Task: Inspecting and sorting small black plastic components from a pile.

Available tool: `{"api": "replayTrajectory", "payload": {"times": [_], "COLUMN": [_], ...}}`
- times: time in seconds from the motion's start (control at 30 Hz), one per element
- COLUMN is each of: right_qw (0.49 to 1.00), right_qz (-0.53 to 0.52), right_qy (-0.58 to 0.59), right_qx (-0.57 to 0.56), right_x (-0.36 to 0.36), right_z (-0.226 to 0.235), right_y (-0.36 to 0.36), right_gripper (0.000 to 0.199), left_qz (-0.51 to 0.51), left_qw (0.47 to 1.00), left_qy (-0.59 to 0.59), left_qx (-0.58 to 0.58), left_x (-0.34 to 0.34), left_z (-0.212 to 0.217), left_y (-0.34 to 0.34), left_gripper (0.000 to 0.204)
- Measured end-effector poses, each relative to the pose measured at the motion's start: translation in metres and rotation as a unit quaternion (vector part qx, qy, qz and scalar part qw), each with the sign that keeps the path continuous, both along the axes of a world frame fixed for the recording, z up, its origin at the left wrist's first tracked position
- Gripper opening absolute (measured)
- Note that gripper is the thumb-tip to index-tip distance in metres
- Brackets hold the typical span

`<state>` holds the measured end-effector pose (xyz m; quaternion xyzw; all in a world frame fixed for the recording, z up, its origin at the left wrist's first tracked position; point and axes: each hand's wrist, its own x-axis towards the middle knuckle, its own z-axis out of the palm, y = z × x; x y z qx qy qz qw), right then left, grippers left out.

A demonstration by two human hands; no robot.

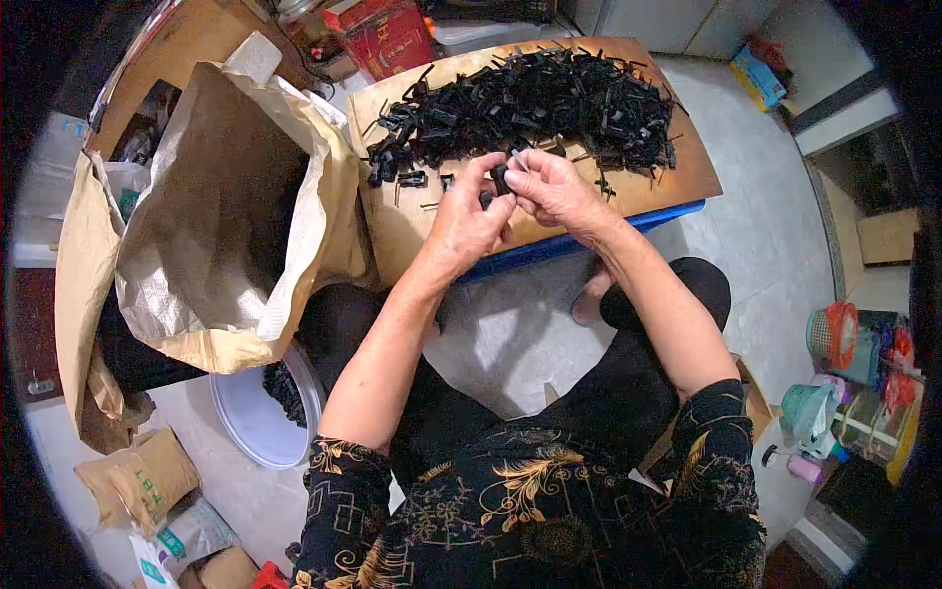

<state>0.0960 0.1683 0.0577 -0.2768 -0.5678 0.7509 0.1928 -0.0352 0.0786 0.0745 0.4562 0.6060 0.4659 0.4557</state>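
Observation:
My left hand [467,218] pinches a small black plastic part [500,181] over the near edge of a wooden board. Close against it, my right hand [561,196] has thumb and forefinger closed on a thin, pale, blade-like piece [519,160] that meets the black part. The exact shape of this piece is partly covered by the fingers. Just beyond both hands spreads a large heap of black plastic parts [530,103], many with thin stems sticking out. A few single parts [412,180] lie apart from the heap, near my left hand.
The wooden board [702,177] rests on a blue bin [628,218]. At left stands a big open paper sack [216,196]; below it, a white tub [260,427] contains black parts. A red box [383,39] is behind. Baskets and bottles [805,466] line the right side.

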Motion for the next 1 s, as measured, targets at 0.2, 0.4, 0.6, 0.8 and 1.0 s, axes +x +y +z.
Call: {"api": "replayTrajectory", "payload": {"times": [0.2, 0.4, 0.6, 0.8, 1.0], "right_qw": [0.999, 0.999, 0.987, 0.973, 0.960], "right_qz": [0.025, -0.002, 0.023, 0.019, -0.003], "right_qy": [-0.019, -0.042, -0.078, -0.052, -0.112], "right_qx": [0.034, 0.029, 0.140, 0.224, 0.256], "right_x": [-0.003, -0.004, -0.007, -0.012, -0.013], "right_z": [-0.004, 0.001, -0.001, -0.013, -0.015], "right_y": [-0.001, -0.004, -0.007, -0.005, -0.003], "right_gripper": [0.017, 0.023, 0.025, 0.026, 0.022], "left_qz": [0.009, 0.029, 0.025, 0.014, 0.032], "left_qw": [0.999, 0.997, 0.998, 1.000, 0.998], "left_qy": [0.044, -0.067, -0.061, 0.001, 0.045], "left_qx": [-0.013, -0.015, -0.012, 0.003, 0.035], "left_x": [-0.001, -0.015, -0.022, -0.023, -0.021], "left_z": [-0.001, -0.006, -0.006, -0.011, -0.024], "left_y": [0.000, 0.005, 0.005, 0.010, 0.017], "left_gripper": [0.039, 0.035, 0.031, 0.027, 0.027]}}
